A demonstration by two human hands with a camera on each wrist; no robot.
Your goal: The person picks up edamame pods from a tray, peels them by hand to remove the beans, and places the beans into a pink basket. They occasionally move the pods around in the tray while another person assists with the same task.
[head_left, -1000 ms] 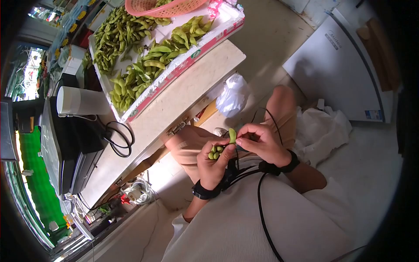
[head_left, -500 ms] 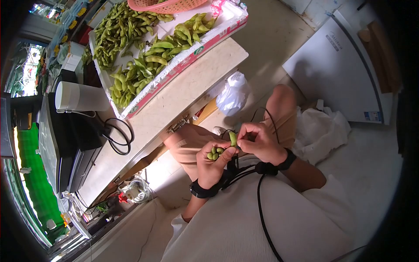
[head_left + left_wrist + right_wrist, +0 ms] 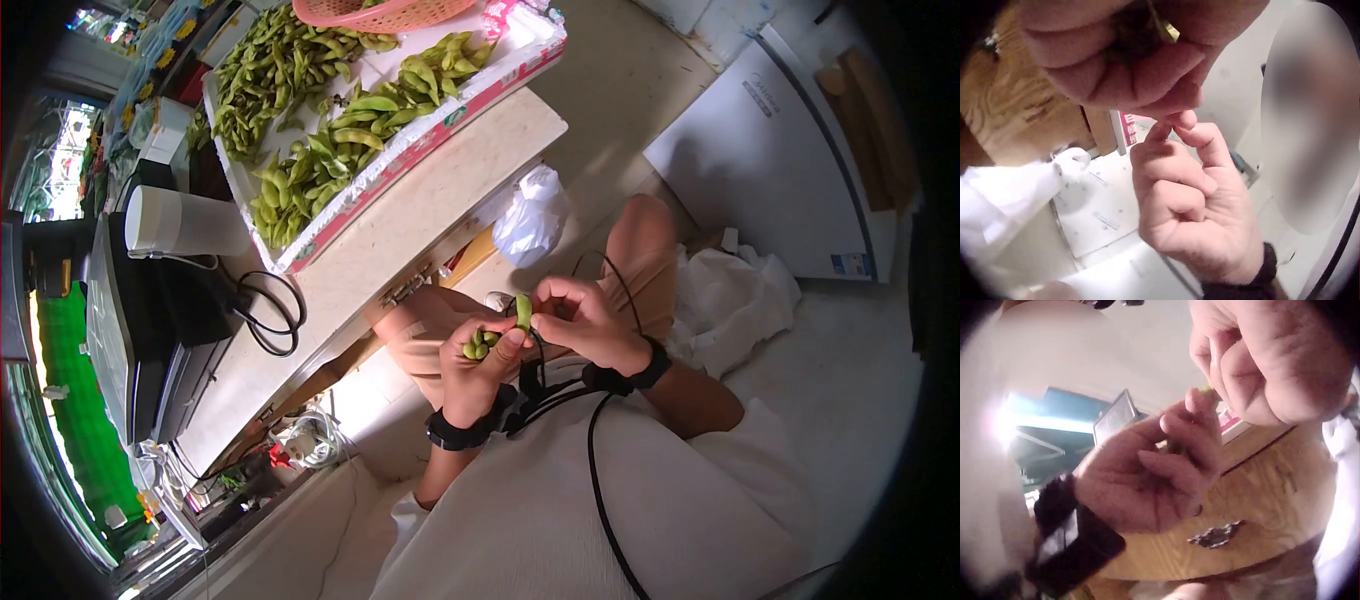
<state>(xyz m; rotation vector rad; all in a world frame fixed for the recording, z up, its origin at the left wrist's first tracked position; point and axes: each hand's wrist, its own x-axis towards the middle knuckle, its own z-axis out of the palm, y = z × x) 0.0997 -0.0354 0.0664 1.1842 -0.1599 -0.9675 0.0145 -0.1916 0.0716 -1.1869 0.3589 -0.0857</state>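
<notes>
In the head view the left hand point(image 3: 472, 378) holds several green pods point(image 3: 480, 345) in its curled palm and pinches one upright pod point(image 3: 523, 311) between thumb and forefinger. The right hand point(image 3: 590, 325) has its thumb and forefinger at that same pod's side, fingertips meeting the left ones. The left wrist view shows the right hand point(image 3: 1194, 200) with curled fingers, its tips touching the left hand point(image 3: 1129, 56). Only a bit of green point(image 3: 1210, 392) shows between the hands in the right wrist view; the palms hide most of the pods.
A foam tray point(image 3: 350, 205) with heaps of pods point(image 3: 285, 75) and a pink basket point(image 3: 400, 14) stands on the table point(image 3: 500, 138). A white cup point(image 3: 180, 222) and black cable are at its left. A white bag point(image 3: 530, 218) hangs by the table edge; a Midea appliance point(image 3: 770, 160) stands right.
Both hands have shifted slightly left in the head view, still together at the upright pod. The right fingers have moved a little on it. The tray's pods look unchanged.
</notes>
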